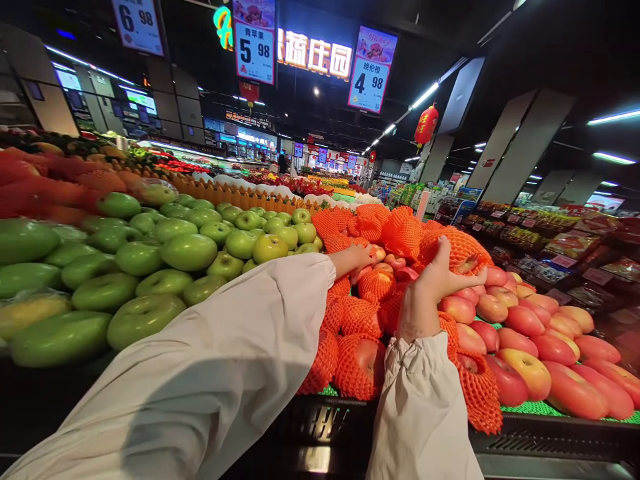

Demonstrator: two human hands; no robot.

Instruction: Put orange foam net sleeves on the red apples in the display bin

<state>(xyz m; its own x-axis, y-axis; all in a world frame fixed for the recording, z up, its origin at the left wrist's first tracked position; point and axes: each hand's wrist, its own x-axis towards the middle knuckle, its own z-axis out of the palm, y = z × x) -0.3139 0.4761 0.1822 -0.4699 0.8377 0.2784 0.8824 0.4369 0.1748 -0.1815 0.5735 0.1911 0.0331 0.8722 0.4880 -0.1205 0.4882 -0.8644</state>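
Note:
I stand at a fruit display in a shop. My right hand [431, 290] is raised over the pile and grips a red apple wrapped in orange foam net [463, 257]. My left hand [361, 257] reaches further in and rests its fingers on a bare red apple [376, 255] among netted ones. Both arms wear white sleeves. More netted apples [357, 360] lie in front of my hands, and bare red apples [530, 340] spread to the right.
Green apples [150, 260] fill the left of the stand, with orange-red fruit [45, 187] behind them. The stand's dark front edge [550, 440] runs below. Price signs [255, 43] hang overhead. Shelves with packaged goods [565, 247] line the right.

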